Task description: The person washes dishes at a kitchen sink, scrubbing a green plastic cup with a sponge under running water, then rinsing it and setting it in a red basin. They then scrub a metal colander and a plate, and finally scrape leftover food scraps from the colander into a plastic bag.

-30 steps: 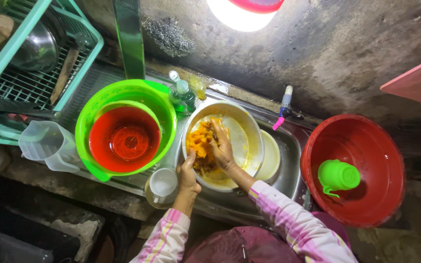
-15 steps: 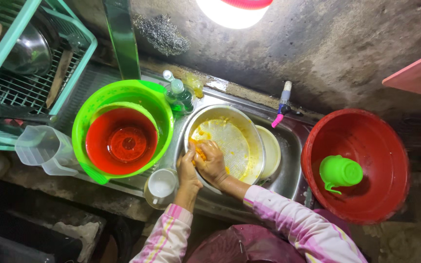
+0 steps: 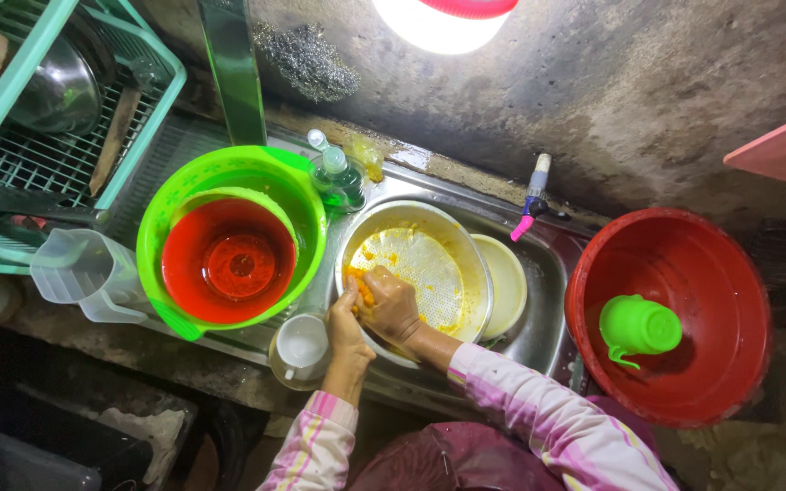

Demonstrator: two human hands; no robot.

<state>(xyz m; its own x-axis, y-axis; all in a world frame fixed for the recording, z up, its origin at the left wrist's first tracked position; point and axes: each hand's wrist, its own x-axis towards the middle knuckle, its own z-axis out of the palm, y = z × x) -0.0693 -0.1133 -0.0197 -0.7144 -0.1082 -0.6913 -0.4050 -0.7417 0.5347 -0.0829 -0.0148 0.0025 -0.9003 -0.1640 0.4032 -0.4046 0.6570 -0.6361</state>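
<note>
A round metal sieve bowl (image 3: 429,264) with yellow residue sits in the steel sink (image 3: 548,318). My right hand (image 3: 391,305) is closed on an orange-yellow clump of pulp (image 3: 362,289) at the bowl's near-left edge. My left hand (image 3: 346,329) grips the bowl's rim right beside it. Both sleeves are pink striped.
A pale plate (image 3: 505,284) lies under the bowl's right side. Left stands a green basin (image 3: 302,195) holding a red bowl (image 3: 229,264), with a white cup (image 3: 302,347), clear jug (image 3: 84,273) and soap bottle (image 3: 338,177) near. Right: a red tub (image 3: 675,255) with a green mug (image 3: 639,325). A tap (image 3: 531,198) is behind.
My right hand swept from the bowl's middle to its near-left edge, gathering the scattered orange pulp into a clump. My left hand stayed on the rim.
</note>
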